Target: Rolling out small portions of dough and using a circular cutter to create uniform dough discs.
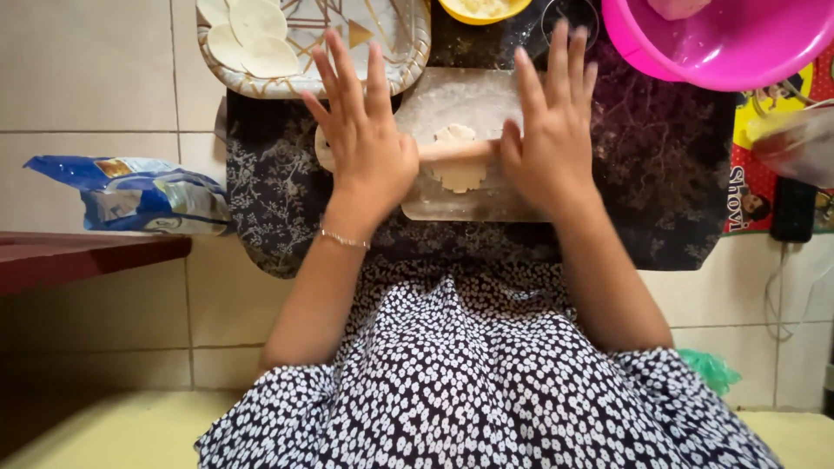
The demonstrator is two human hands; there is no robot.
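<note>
Rolling pin (456, 150): pale wooden cylinder, lying crosswise on the rolling board (460, 100), a light, flour-dusted slab set on a dark patterned mat (651, 174). Your left hand (365, 143) and right hand (552, 130) both rest flat on the pin, palms pressing down, fingers spread and lifted, neither curled around it. Handling, as a judgement: stiff, fairly light, smooth and somewhat slippery with flour; it turns freely under the palms, so bear on it near its two ends, either side of the dough. Dough disc (458, 165): small, pale, uneven at the edge, lying on the board directly beneath the pin's middle, showing both beyond it and on your side of it. Likely soft, thin and easily torn or stretched; lift it by sliding fingertips under the rim, not by pinching the centre. Patterned tray (408, 52): beyond the board to the left, holding several finished discs (252, 35). Yellow bowl (482, 9): beyond the board. Pink basin (738, 52): beyond the board to the right. Blue bag (139, 195): well left of the board on the tiled floor.
</note>
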